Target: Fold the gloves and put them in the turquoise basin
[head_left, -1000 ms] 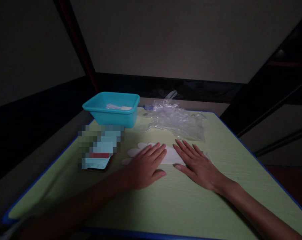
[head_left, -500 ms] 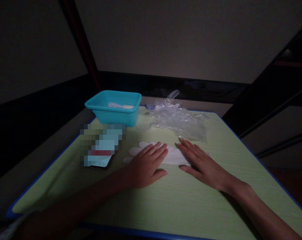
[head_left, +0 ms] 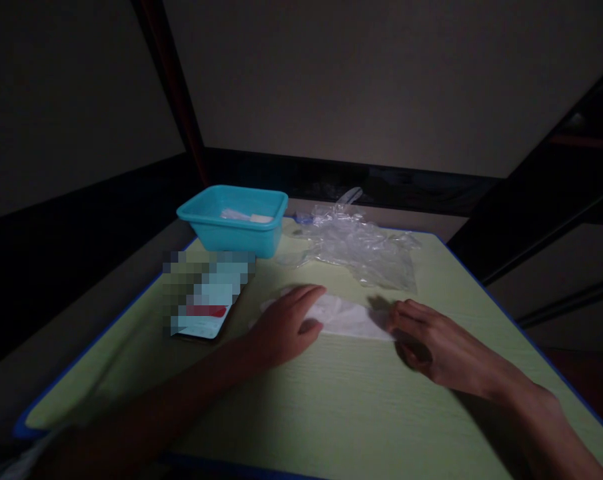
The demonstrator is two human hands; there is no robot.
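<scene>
A white glove [head_left: 354,319] lies flat on the table, its finger end to the left and its cuff to the right. Over the finger end rests my left hand [head_left: 284,328], fingers bent a little and the thumb held apart from them; part of the glove is hidden beneath it. At the cuff end, my right hand [head_left: 434,343] has its fingers curled in and closed on the cuff's edge. The glove looks slightly wrinkled near my left fingertips.
A blue plastic basin [head_left: 236,230] with white items inside stands at the back left. A phone [head_left: 208,303], partly pixelated, lies in front of it. Crumpled clear plastic bags or wrapping [head_left: 356,247] lie behind the glove. The light-green table [head_left: 331,407] has a blue edge.
Both hands lay flat on the glove before. My right hand has shifted right and curled its fingers at the cuff, while my left fingers have bent. The view has tilted slightly.
</scene>
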